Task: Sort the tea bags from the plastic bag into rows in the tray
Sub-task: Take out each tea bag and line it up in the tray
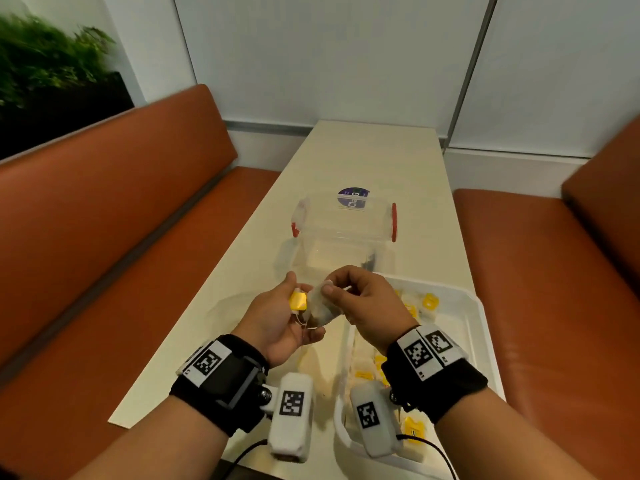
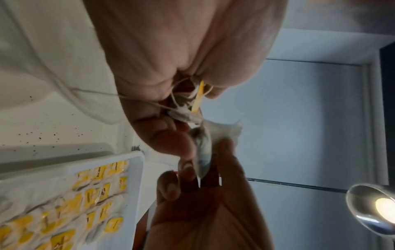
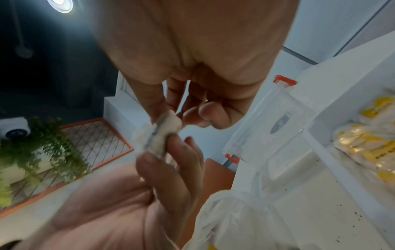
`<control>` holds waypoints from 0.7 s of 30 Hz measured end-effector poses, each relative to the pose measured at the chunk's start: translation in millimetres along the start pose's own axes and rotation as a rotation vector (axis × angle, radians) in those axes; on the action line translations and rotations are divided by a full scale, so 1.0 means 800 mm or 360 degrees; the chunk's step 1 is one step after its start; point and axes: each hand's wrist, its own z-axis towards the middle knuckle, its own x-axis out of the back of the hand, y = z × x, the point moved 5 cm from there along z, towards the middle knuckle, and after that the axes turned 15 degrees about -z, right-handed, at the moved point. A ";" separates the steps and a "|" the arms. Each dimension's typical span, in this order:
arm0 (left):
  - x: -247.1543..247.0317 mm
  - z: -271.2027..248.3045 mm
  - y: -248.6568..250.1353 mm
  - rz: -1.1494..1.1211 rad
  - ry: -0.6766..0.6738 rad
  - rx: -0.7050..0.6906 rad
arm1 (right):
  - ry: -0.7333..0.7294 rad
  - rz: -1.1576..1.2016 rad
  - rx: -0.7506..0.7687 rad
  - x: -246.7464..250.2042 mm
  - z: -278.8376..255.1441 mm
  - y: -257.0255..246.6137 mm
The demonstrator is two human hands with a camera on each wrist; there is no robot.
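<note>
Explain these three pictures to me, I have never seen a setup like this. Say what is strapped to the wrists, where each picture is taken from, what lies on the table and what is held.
No machine here: a person works with bare hands. Black bands on both wrists carry small white cameras. The wide picture comes from a camera on the head, looking down; the other two come from the wrists, looking along the fingers. On the pale table stand a clear box with red clips and a white tray of tea bags with yellow tags. The left hand and the right hand together hold one tea bag: the right pinches its top, the left holds its lower end and yellow tag.
</note>
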 end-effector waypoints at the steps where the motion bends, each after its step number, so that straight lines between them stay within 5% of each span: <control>1: 0.002 0.001 -0.001 0.0026 0.0036 -0.0021 | 0.0008 0.0087 -0.0004 0.005 -0.003 0.002; 6: 0.006 0.002 0.012 0.0221 0.0177 -0.0335 | 0.0050 -0.0051 0.0036 0.038 -0.008 0.009; 10: -0.008 0.000 0.025 0.0626 -0.0058 -0.0587 | -0.0021 -0.0497 0.0103 0.061 -0.012 0.009; 13: -0.027 0.000 0.021 0.1135 -0.0307 -0.0627 | -0.0031 -0.0582 0.0098 0.075 -0.015 0.009; 21: -0.039 0.015 -0.018 0.1959 -0.0439 -0.0555 | 0.0042 -0.0547 0.0206 0.102 -0.023 -0.018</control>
